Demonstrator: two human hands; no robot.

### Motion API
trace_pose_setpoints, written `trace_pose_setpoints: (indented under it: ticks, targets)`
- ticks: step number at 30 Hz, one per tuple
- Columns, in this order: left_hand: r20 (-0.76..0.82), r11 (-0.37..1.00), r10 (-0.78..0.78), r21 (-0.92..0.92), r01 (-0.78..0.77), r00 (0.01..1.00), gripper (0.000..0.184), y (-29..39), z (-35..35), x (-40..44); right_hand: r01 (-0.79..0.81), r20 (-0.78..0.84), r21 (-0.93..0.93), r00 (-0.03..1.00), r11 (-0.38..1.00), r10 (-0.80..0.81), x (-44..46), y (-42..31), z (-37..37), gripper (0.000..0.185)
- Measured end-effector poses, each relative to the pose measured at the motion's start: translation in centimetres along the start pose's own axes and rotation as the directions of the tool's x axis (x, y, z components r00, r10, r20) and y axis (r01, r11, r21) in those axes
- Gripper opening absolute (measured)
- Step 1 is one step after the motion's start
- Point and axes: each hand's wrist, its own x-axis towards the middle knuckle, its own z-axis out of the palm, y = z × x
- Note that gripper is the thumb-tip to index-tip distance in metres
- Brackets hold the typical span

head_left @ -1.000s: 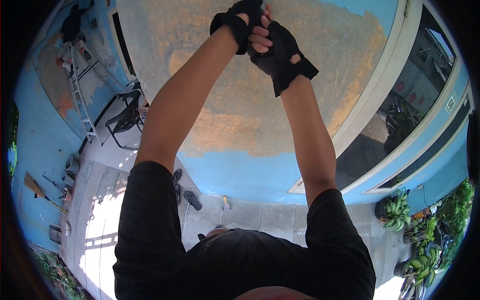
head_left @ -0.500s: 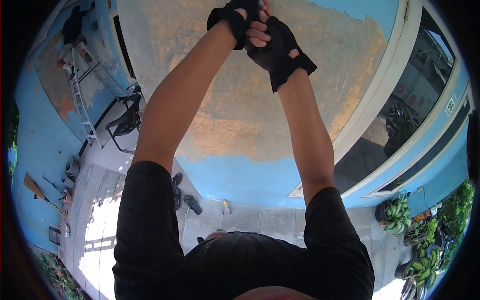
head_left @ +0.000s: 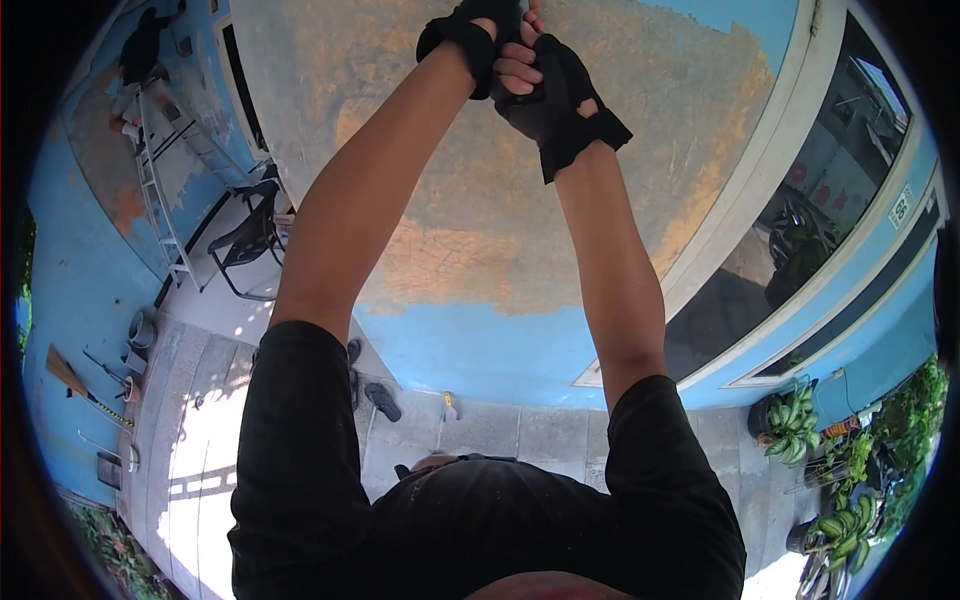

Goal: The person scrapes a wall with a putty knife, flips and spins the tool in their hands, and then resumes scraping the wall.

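Note:
Both of my hands are raised together at the top of the view, in black fingerless gloves, before a wall [head_left: 440,260] of bare grey and orange patches with blue paint around them. My left hand [head_left: 485,30] is partly cut off by the upper edge, and its fingers are mostly hidden. Just right of it and touching it, my right hand [head_left: 540,90] has its fingers curled round something I cannot make out.
At the upper left a person [head_left: 145,50] stands on a ladder [head_left: 155,200]. Near it is a black chair [head_left: 250,240]. Sandals [head_left: 382,401] and a yellow-handled tool [head_left: 449,406] lie on the floor. Potted plants [head_left: 790,425] stand right, beside a window [head_left: 740,300].
My hands have shifted very slightly left and stay together at the same height. The person on the ladder has moved a little.

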Motion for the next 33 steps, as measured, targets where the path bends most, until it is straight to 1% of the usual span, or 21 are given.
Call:
trace_pose_setpoints:
  ticks: [2, 3, 7, 9, 10, 12, 14, 18, 19, 20, 21, 22, 23, 24, 25, 26, 27, 28, 30, 31, 33]
  targets:
    - [0.087, 0.954, -0.289, -0.058, 0.294, 0.953, 0.036, 1.7, 0.1, -3.1, -0.028, 0.004, -0.053, 1.0, 0.998, 0.029, -0.2, -0.3, 0.2, 0.013]
    - [0.138, 0.965, -0.211, -0.127, 0.229, 0.968, 0.036, 1.5, 0.1, -2.3, -0.025, 0.01, -0.055, 1.0, 0.998, 0.025, 0.1, -0.5, 0.1, 0.013]
    - [0.175, 0.962, -0.213, -0.137, 0.238, 0.961, 0.035, 0.5, -1.0, -0.9, -0.037, 0.004, -0.029, 0.999, 0.999, 0.038, 0.4, -0.3, 0.2, 0.014]
    - [0.484, 0.883, -0.242, -0.249, 0.397, 0.841, 0.034, 0.3, -1.8, 0.1, -0.013, -0.007, -0.021, 1.0, 1.0, 0.013, 0.2, -0.4, 0.2, 0.015]
    - [0.483, 0.887, -0.236, -0.246, 0.39, 0.843, 0.034, 0.6, -1.5, 0.3, -0.041, 0.029, -0.041, 0.999, 0.998, 0.042, 0.3, -0.6, 0.0, 0.015]
    - [0.162, 0.97, -0.123, -0.191, 0.153, 0.979, 0.033, 0.8, -0.5, 0.6, -0.068, 0.063, -0.067, 0.995, 0.995, 0.072, 0.8, -1.0, 0.1, 0.015]
    - [0.15, 0.976, -0.096, -0.182, 0.123, 0.984, 0.033, 0.5, -0.5, 1.4, -0.019, 0.021, -0.043, 1.0, 0.999, 0.02, 1.8, -1.2, 0.9, 0.014]
    - [0.111, 0.993, -0.001, -0.116, 0.014, 0.994, 0.035, -1.2, -0.6, 3.9, -0.019, -0.027, -0.026, 0.999, 0.999, 0.018, 0.3, -0.2, 1.3, 0.013]
    - [-0.033, 0.985, 0.156, 0.075, -0.153, 0.987, 0.037, -1.1, -0.3, 3.8, -0.011, -0.017, -0.04, 1.0, 0.999, 0.01, 0.3, -0.1, 0.7, 0.013]
    - [-0.035, 0.984, 0.166, 0.075, -0.163, 0.986, 0.037, -0.4, -0.7, 4.0, -0.001, -0.003, -0.055, 1.0, 0.998, 0.001, 0.6, -0.3, 0.4, 0.012]
    - [0.099, 0.998, -0.049, -0.046, 0.054, 0.994, 0.038, 2.1, -1.0, 1.5, -0.003, 0.003, -0.056, 1.0, 0.998, 0.003, 1.2, -0.3, 0.8, 0.012]
    - [0.255, 0.945, -0.259, -0.132, 0.299, 0.932, 0.04, 2.9, -1.4, -0.3, 0.005, -0.006, -0.027, 1.0, 1.0, -0.005, 1.5, -0.3, 1.1, 0.013]
    - [0.622, 0.788, -0.347, -0.212, 0.578, 0.702, 0.042, 1.9, -3.3, 1.8, 0.017, -0.005, -0.005, 1.0, 1.0, -0.017, 1.8, -0.4, 1.4, 0.013]
    - [0.62, 0.79, -0.347, -0.211, 0.575, 0.704, 0.042, 1.5, -3.0, 1.4, 0.017, -0.001, -0.003, 1.0, 1.0, -0.017, 1.5, -0.2, 1.4, 0.013]
    - [0.393, 0.885, -0.307, -0.218, 0.413, 0.867, 0.043, 0.9, -2.2, 0.4, -0.006, -0.025, -0.017, 1.0, 1.0, 0.006, 0.7, 0.1, 1.1, 0.014]
    - [0.146, 0.957, -0.208, -0.173, 0.232, 0.967, 0.044, 0.7, -1.2, 0.0, -0.026, -0.039, -0.037, 0.999, 0.999, 0.025, 0.5, 0.1, 1.0, 0.014]
    - [0.025, 0.985, -0.073, -0.158, 0.076, 0.997, 0.039, 0.2, -0.3, 0.5, -0.029, -0.038, -0.039, 0.999, 0.999, 0.027, 0.6, 0.1, 0.7, 0.014]
    - [0.023, 0.985, -0.069, -0.159, 0.071, 0.997, 0.039, 0.3, -0.7, 1.1, -0.022, -0.027, -0.038, 0.999, 0.999, 0.021, 0.8, 0.0, 0.5, 0.014]
    - [0.291, 0.963, -0.13, -0.191, 0.191, 0.948, 0.032, 0.2, -1.8, 1.6, -0.018, -0.024, -0.025, 1.0, 1.0, 0.017, 0.8, 0.3, 0.5, 0.015]
    - [0.29, 0.96, -0.145, -0.19, 0.206, 0.946, 0.032, -0.4, -1.8, 1.3, 0.001, -0.046, -0.027, 0.999, 1.0, -0.002, 0.5, 0.6, 1.0, 0.015]
    - [0.307, 0.957, -0.09, -0.236, 0.167, 0.948, 0.024, -0.3, -1.7, 1.0, 0.02, -0.052, -0.033, 0.998, 0.999, -0.022, 0.7, 0.7, 1.2, 0.015]
